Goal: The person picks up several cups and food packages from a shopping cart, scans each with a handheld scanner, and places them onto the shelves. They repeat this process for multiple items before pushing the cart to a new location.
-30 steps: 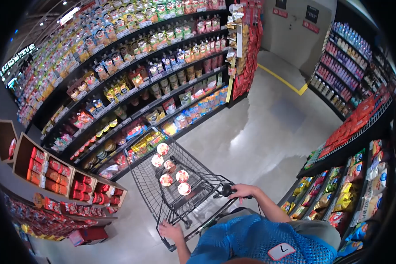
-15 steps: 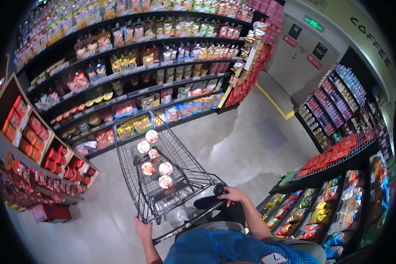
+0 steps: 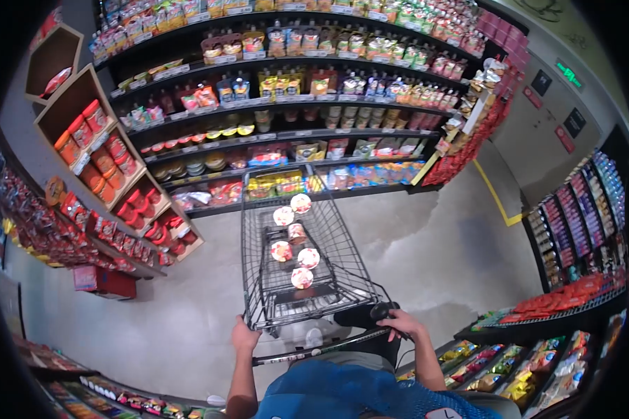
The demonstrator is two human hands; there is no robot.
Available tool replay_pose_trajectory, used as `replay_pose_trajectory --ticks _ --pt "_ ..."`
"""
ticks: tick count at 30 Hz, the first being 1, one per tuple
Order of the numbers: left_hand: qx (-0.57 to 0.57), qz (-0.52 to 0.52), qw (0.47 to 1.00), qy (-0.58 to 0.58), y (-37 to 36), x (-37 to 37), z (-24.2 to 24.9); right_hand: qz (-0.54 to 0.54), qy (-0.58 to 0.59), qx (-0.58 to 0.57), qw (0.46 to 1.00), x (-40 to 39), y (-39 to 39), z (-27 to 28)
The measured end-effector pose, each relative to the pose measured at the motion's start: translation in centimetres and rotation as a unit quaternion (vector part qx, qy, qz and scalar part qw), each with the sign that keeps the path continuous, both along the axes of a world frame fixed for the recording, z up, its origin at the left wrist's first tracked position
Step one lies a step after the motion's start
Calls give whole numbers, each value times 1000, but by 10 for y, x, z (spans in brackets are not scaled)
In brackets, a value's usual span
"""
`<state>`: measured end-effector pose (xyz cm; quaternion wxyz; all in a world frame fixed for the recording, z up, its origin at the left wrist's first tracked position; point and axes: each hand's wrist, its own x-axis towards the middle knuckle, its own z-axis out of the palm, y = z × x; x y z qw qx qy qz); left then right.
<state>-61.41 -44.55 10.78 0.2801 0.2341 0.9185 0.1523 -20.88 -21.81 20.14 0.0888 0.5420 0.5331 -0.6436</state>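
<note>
A dark wire shopping cart [image 3: 307,237] stands in front of me. On its bottom lie several round tubs with red and white lids [image 3: 302,278], one of them tipped on its side [image 3: 296,233]. My left hand [image 3: 245,335] is closed at the left end of the cart's handle bar [image 3: 314,351]. At the bar's right end, my right hand [image 3: 401,324] is closed round it, beside a round black part [image 3: 382,311].
Shelves of pouches and cups [image 3: 286,136] stretch across the front. A wooden rack of red jars [image 3: 105,160] and a red box [image 3: 105,281] are at left. Snack shelves [image 3: 531,370] stand at right, a grey door [image 3: 548,126] behind. Grey floor [image 3: 433,244] surrounds the cart.
The view has turned left, so the shelves, the cart and both hands appear further right. More of the jar rack shows at left. Both hands remain at the handle bar.
</note>
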Motion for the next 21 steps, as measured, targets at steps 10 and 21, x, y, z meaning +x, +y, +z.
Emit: replay_pose_trajectory --ticks 10,21 --pt "11 -14 1000 18 5 -47 -2 82 31 -69 994 -35 20 -11" --pt "-17 -19 999 33 14 -76 -6 76 44 -89 992 -61 32 -10"
